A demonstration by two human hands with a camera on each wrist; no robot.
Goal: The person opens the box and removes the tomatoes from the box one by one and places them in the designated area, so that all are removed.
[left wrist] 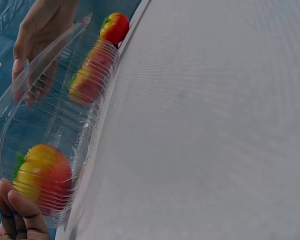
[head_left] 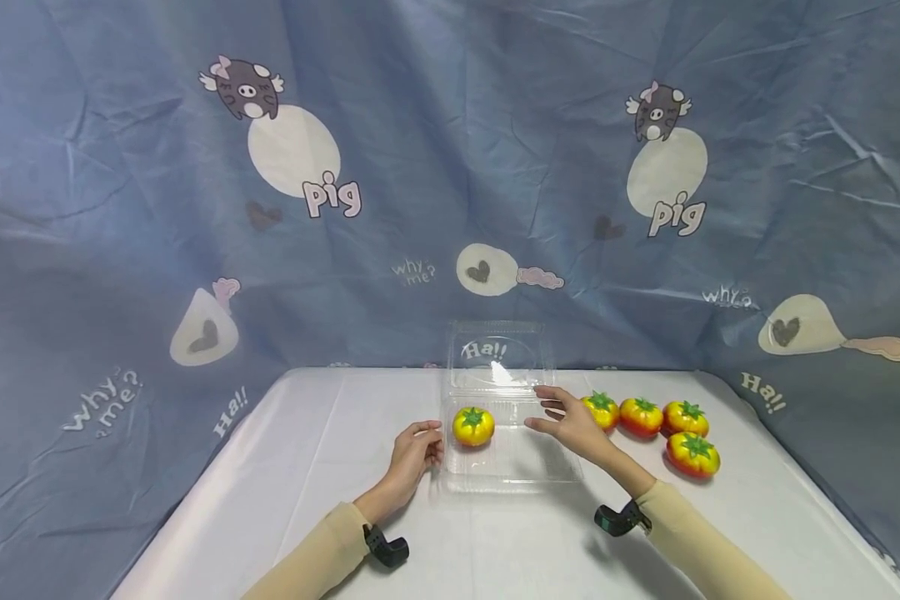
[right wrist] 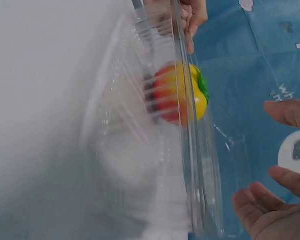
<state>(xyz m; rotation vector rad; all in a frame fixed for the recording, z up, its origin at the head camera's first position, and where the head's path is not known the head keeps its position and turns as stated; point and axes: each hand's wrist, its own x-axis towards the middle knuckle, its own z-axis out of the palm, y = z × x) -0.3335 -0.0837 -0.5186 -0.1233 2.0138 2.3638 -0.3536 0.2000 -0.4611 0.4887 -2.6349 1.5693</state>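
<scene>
A clear plastic clamshell box lies on the table with its lid raised at the back. Inside, towards the left, sits one yellow-and-red toy tomato with green leaves on top. My left hand is at the box's left side, its loosely bent fingers against or very near the wall. Over the box's right side hovers my right hand, thumb and fingers spread, holding nothing. In the right wrist view its fingers are apart from the box wall.
Several more toy tomatoes are grouped on the table right of the box, one partly hidden behind the right hand. White cloth covers the table. A blue printed curtain hangs behind and on both sides.
</scene>
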